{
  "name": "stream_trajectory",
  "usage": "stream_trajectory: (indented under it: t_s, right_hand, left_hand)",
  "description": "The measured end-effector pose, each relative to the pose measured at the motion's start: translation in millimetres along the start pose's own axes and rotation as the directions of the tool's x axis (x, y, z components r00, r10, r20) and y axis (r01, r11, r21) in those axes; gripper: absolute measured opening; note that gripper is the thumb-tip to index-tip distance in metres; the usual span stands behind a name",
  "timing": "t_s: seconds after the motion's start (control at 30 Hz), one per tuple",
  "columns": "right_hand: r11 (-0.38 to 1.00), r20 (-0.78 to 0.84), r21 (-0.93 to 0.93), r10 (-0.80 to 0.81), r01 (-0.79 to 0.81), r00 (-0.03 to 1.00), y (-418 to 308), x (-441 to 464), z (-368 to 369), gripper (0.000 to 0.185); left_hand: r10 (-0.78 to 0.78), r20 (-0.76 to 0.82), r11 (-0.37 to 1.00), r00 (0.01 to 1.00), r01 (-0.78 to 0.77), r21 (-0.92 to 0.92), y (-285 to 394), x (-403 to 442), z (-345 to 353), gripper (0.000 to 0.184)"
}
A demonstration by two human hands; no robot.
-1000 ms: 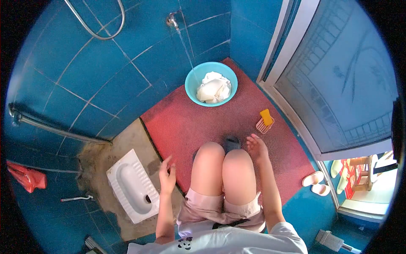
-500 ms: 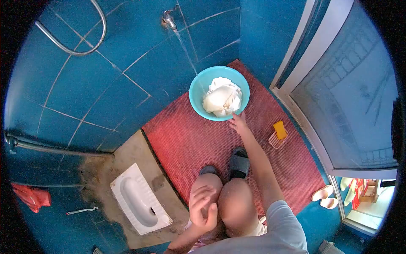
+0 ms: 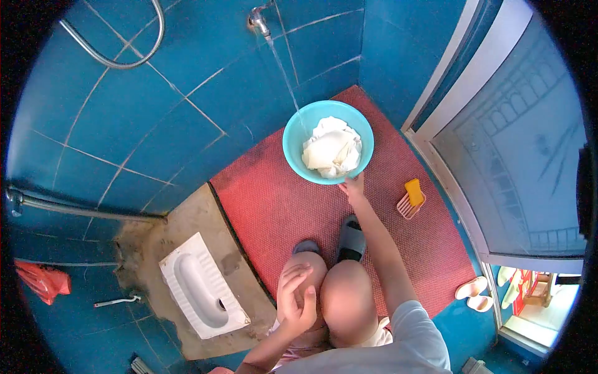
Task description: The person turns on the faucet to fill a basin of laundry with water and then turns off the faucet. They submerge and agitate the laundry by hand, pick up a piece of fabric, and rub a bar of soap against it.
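Right hand (image 3: 353,186) moved to basin rim (image 3: 286,153), left hand (image 3: 297,305) by knee (image 3: 313,267)

Ahead of my knees (image 3: 349,299), the basin (image 3: 295,153) stands on the mat (image 3: 268,209), cloth (image 3: 332,148) inside it, the tap (image 3: 259,23) on the wall beyond. Nearer me and right of the basin, a block (image 3: 413,192) lies on a dish (image 3: 408,210). The squat toilet (image 3: 200,290) is to my left, the door (image 3: 504,149) and slippers (image 3: 471,288) to my right
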State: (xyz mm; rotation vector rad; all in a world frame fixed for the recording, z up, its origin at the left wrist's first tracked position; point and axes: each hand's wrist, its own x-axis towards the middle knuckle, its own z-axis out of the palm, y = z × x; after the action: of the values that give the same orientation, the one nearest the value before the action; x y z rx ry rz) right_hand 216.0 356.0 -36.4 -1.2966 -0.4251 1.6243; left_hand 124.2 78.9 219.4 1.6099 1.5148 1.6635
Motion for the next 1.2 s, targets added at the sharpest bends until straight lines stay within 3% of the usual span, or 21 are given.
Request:
stream_trajectory:
  t_s: [0.07,0.13,0.23,0.3,0.4,0.53,0.6,0.73,0.8,0.87,0.93,0.97,1.0,1.03,1.07,1.1,1.13,1.17,1.2]
  right_hand:
    - [0.999,0.005,-0.041,-0.009,0.009,1.000,-7,-7,1,0.068]
    - [0.946,-0.056,-0.304,0.100,-0.112,0.993,-23,-20,6,0.072]
    - [0.989,-0.107,-0.145,0.013,-0.029,0.994,-9,-31,-1,0.060]
    - [1.000,0.166,-0.031,0.003,0.002,0.986,9,-36,-29,0.036]
    - [0.987,0.203,-0.147,-0.028,0.059,0.979,-5,-106,-49,0.016]
    - [0.968,0.185,-0.250,0.059,-0.012,0.981,8,-154,-105,0.019]
    - [0.971,-0.002,-0.160,0.177,-0.176,0.984,9,-168,-128,0.022]
    - [0.992,-0.021,-0.061,0.110,-0.111,0.994,-3,-167,-147,0.026]
    - [0.996,0.005,-0.088,0.011,-0.011,1.000,-38,-166,-132,0.035]
    - [0.966,0.071,-0.245,-0.069,0.084,0.995,-79,-162,-99,0.043]
    - [0.950,0.221,-0.191,-0.202,0.246,0.954,-117,-155,-68,0.038]
    - [0.927,0.301,-0.241,-0.208,0.286,0.931,-138,-154,-47,0.036]
    - [0.895,0.385,-0.290,-0.215,0.339,0.898,-164,-145,-24,0.034]
    - [0.778,0.519,-0.372,-0.277,0.506,0.808,-190,-120,-5,0.031]
    - [0.639,0.643,-0.418,-0.294,0.646,0.707,-212,-96,16,0.027]
    - [0.506,0.708,-0.390,-0.370,0.770,0.602,-243,-90,49,0.024]
    - [0.379,0.695,-0.464,-0.405,0.801,0.594,-274,-85,81,0.023]
    - [0.227,0.733,-0.406,-0.498,0.885,0.464,-300,-78,115,0.024]
    - [0.180,0.736,-0.425,-0.502,0.887,0.454,-325,-79,149,0.023]
  left_hand:
    - [0.040,0.034,0.998,0.999,-0.041,0.054,1,0,1,0.029]
    - [0.030,0.055,0.995,0.998,-0.035,0.098,1,0,-1,0.029]
    - [0.017,0.073,0.990,0.997,-0.027,0.136,1,0,-2,0.029]
    - [0.029,0.064,0.991,0.998,-0.038,0.129,1,0,-3,0.030]
    - [0.043,0.065,0.990,0.997,-0.051,0.134,4,0,-4,0.029]
    - [0.053,0.043,0.996,0.998,-0.056,0.067,11,-3,-6,0.028]
    - [0.038,0.065,0.992,0.997,-0.046,0.116,15,0,-10,0.023]
    - [0.027,0.057,0.992,0.998,-0.034,0.124,30,21,-23,0.023]
    - [0.077,0.295,0.963,0.952,-0.147,0.225,42,50,-30,0.023]
    - [0.069,0.332,0.946,0.941,-0.168,0.279,57,84,-28,0.022]
    - [-0.004,0.443,0.869,0.897,-0.216,0.445,66,114,-16,0.023]
    - [0.003,0.434,0.873,0.901,-0.214,0.438,65,121,-10,0.023]
    - [-0.099,0.554,0.754,0.827,-0.301,0.584,62,129,-3,0.025]
    - [-0.229,0.630,0.602,0.742,-0.400,0.691,59,138,3,0.027]
    - [-0.228,0.621,0.607,0.750,-0.390,0.693,47,142,10,0.027]
    - [-0.172,0.700,0.691,0.693,-0.422,0.587,26,143,18,0.029]
    - [-0.103,0.769,0.762,0.631,-0.447,0.469,6,146,23,0.032]
    - [-0.096,0.767,0.767,0.634,-0.445,0.463,-14,142,26,0.032]
    - [-0.163,0.748,0.693,0.644,-0.464,0.551,-32,133,28,0.032]
